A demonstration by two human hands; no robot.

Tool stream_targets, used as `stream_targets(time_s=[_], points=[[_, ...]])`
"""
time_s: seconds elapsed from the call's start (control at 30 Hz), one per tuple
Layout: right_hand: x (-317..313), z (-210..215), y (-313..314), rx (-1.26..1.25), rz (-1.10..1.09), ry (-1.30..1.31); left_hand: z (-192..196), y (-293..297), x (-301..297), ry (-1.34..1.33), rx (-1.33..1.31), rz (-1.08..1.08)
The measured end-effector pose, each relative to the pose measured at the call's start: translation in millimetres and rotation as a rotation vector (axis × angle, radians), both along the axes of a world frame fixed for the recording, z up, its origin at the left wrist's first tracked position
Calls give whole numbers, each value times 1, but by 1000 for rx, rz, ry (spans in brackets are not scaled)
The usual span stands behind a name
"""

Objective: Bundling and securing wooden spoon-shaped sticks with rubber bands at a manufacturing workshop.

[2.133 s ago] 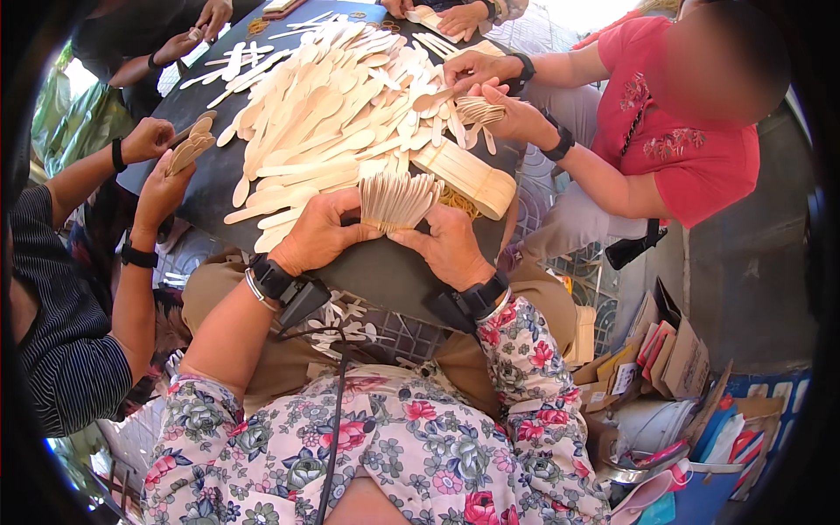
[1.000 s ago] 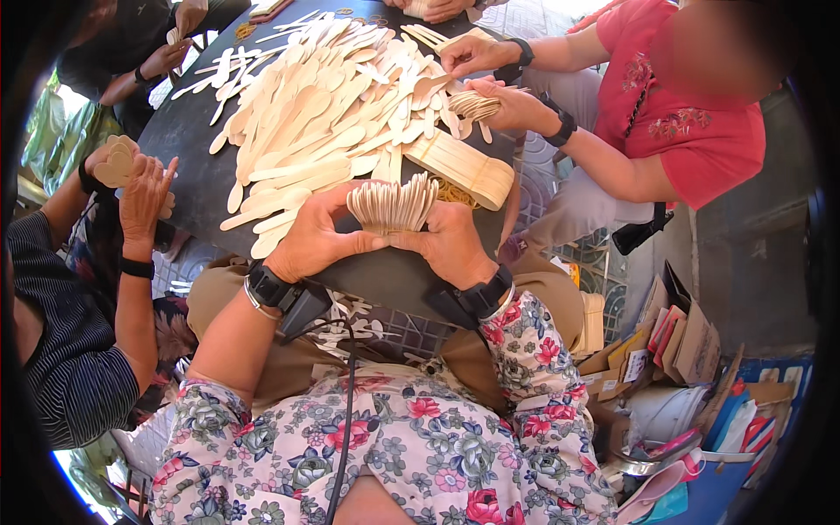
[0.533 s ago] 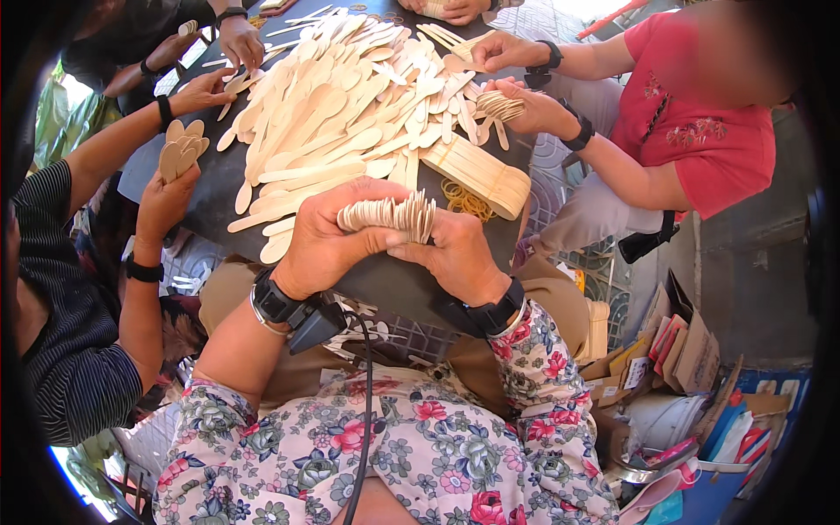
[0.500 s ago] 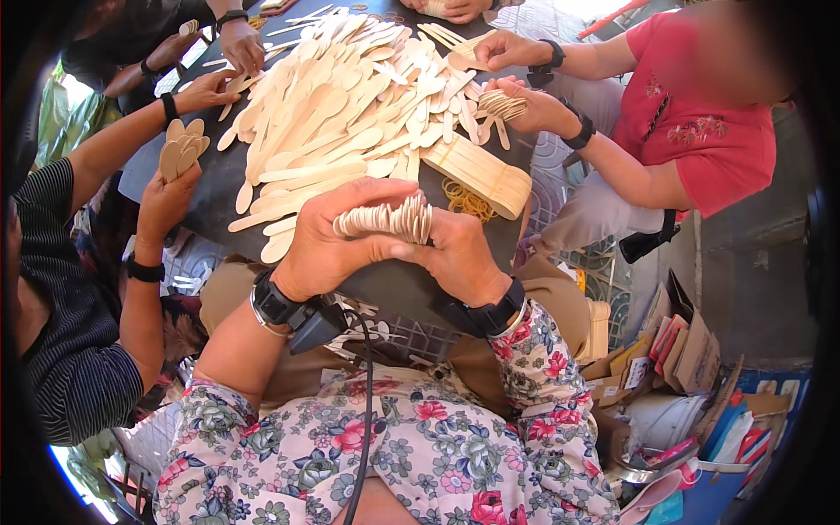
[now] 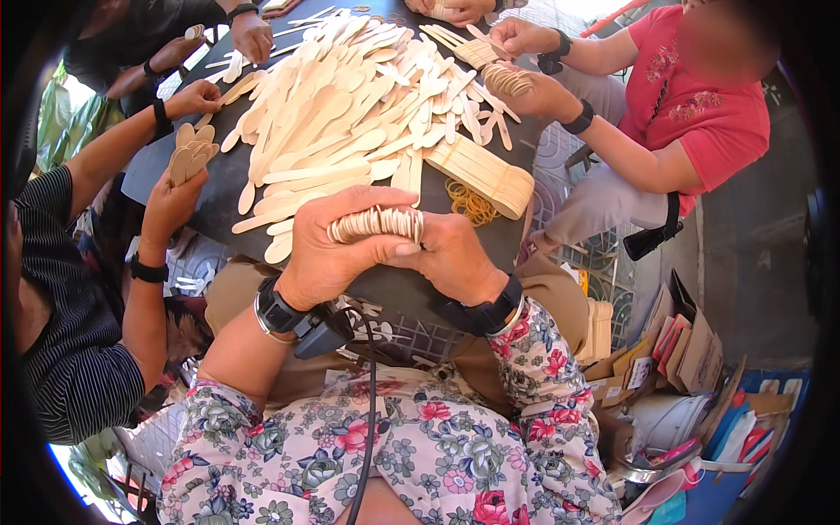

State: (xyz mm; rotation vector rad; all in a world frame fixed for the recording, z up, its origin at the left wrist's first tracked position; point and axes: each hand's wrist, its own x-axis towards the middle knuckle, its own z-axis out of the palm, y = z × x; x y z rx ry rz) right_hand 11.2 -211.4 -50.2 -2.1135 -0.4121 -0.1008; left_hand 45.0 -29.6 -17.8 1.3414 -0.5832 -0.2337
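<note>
Head view. I am gripping a stack of wooden spoons (image 5: 376,224) in both hands at the tabletop's (image 5: 171,162) near edge. Left hand (image 5: 337,245) is now wrapping over the stack, fingers closed; right hand (image 5: 455,258) is clamping its far end. A second ago the spoons were fanning upward; now they are lying squared, so the bundle looks gathered. Long axis is running left-right. Rubber bands (image 5: 472,201) are lying just beyond.

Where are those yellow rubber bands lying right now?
In the head view, the rubber bands lie on the dark table, right of centre, against the near side of the bound bundle of wooden sticks, just beyond the right hand.
</note>
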Motion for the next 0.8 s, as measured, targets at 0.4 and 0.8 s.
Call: stream_targets(time_s=[0.4,0.8], points=[[2,14,6,39,48,78,5,2,-3,68,-5,79],[8,3,9,-4,46,69,9,9,1,120,-16,-14]])
